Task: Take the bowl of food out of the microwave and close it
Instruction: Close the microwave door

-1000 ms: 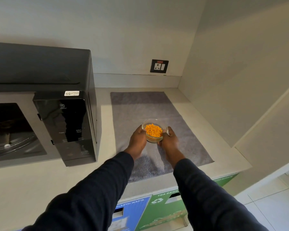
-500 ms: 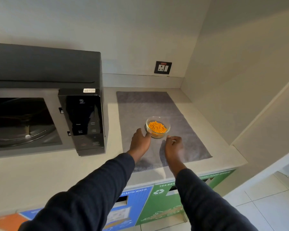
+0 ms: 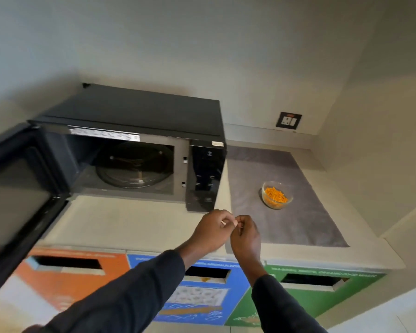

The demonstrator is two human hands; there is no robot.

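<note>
The glass bowl point(image 3: 277, 194) with orange food stands alone on the grey mat point(image 3: 298, 222), right of the black microwave point(image 3: 139, 114). The microwave's door point(image 3: 17, 195) hangs wide open at the left; its cavity shows only the glass turntable point(image 3: 135, 169). My left hand point(image 3: 210, 230) and my right hand point(image 3: 245, 235) are together over the counter's front edge, left of and nearer than the bowl, fingers curled and fingertips touching each other. Neither hand holds anything that I can make out.
A beige counter point(image 3: 120, 222) carries the microwave and mat. Below its front edge are orange point(image 3: 65, 265), blue point(image 3: 202, 284) and green point(image 3: 312, 284) waste bin slots. A wall socket point(image 3: 288, 120) sits on the back wall. A side wall closes off the right.
Both hands let go of the bowl on the mat and drew back toward me and leftward, meeting at the counter edge. The view swung left, showing the open microwave door.
</note>
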